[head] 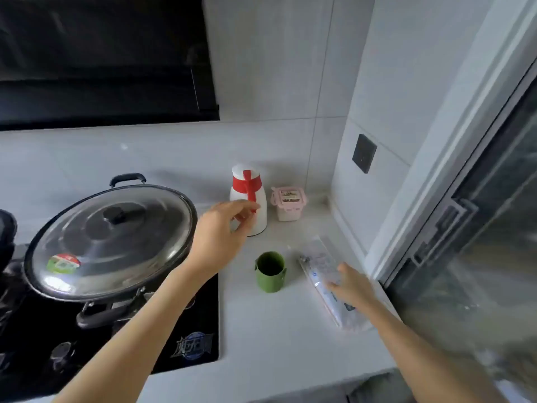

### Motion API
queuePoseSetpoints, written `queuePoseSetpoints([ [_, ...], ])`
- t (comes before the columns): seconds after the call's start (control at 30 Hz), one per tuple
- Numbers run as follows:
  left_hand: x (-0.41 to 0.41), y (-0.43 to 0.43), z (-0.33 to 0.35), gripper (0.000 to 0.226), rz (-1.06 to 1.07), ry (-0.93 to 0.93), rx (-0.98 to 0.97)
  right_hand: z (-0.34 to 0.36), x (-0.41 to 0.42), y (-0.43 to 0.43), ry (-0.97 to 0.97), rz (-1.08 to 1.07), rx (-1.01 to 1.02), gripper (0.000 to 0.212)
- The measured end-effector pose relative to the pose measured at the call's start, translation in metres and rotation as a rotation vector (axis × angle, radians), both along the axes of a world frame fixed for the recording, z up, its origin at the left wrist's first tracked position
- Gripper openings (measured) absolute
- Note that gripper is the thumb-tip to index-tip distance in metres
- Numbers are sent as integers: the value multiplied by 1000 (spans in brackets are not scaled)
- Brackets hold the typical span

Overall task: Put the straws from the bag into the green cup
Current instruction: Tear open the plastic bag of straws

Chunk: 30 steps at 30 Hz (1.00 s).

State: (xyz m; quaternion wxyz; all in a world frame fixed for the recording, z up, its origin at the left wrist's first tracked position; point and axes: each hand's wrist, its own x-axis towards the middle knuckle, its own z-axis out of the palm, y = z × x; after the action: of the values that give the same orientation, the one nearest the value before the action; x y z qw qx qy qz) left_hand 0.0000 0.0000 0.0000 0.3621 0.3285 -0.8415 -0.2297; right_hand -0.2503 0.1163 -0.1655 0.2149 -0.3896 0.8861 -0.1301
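Our right hand (pixel 353 286) lies spread on the bag (pixel 328 282) of straws, probably pinning it for a pickup. The green cup (pixel 270 271) stands empty at its nine o'clock. Left hand (pixel 220 231) hovers loosely open. Pale countertop (pixel 261 330), corner by a window (pixel 479 228).
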Motion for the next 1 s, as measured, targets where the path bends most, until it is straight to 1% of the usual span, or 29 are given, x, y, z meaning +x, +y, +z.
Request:
queuePoseSetpoints([
  [0.07, -4, -19, -12, 16, -25, -19, 15, -22, -2, -5, 19, -78, 93, 59],
  [0.13, -7, -35, -27, 17, -30, -67, 43, -42, -4, -1, 19, -123, 178, 78],
  [0.2, -12, -47, -39, 17, -45, -73, 82, -59, -6, -1, 34, -152, 230, 94],
  [0.3, -21, -61, -53, 18, -82, -90, 96, -75, -12, -5, 63, -165, 286, 103],
  [0.4, -28, -69, -63, 19, -106, -108, 121, -87, -15, -8, 127, -124, 381, 114],
  [0.47, -32, -71, -69, 19, -108, -120, 144, -91, -18, -8, 181, -79, 412, 116],
  [0.5, -34, -72, -72, 20, -103, -130, 153, -91, -19, -9, 195, -65, 416, 113],
  [0.53, -36, -73, -74, 20, -96, -143, 165, -89, -20, -10, 193, -62, 421, 108],
  [0.6, -41, -71, -79, 20, -86, -158, 195, -80, -21, -14, 151, -83, 364, 96],
  [0.67, -45, -68, -84, 21, -89, -166, 230, -65, -20, -16, 30, -171, 266, 87],
  [0.7, -49, -66, -87, 21, -95, -171, 241, -52, -18, -17, -75, -208, 221, 82],
  [0.77, -57, -55, -91, 19, -119, -190, 269, -20, -15, -18, -392, -295, 138, 69],
  [0.83, -67, -39, -93, 16, -162, -213, 303, 15, -13, -19, -824, -455, 64, 57],
  [0.87, -73, -31, -94, 13, -196, -223, 315, 29, -14, -18, -1005, -527, 56, 53],
  [0.93, -83, -14, -92, 13, -278, -204, 337, 56, -16, -17, -1254, -646, 39, 41],
  [0.97, -87, -7, -91, 14, -314, -186, 362, 66, -17, -16, -1327, -679, 26, 37],
  [1.0, -91, 0, -87, 10, -346, -172, 399, 73, -17, -15, -1382, -707, 15, 37],
])
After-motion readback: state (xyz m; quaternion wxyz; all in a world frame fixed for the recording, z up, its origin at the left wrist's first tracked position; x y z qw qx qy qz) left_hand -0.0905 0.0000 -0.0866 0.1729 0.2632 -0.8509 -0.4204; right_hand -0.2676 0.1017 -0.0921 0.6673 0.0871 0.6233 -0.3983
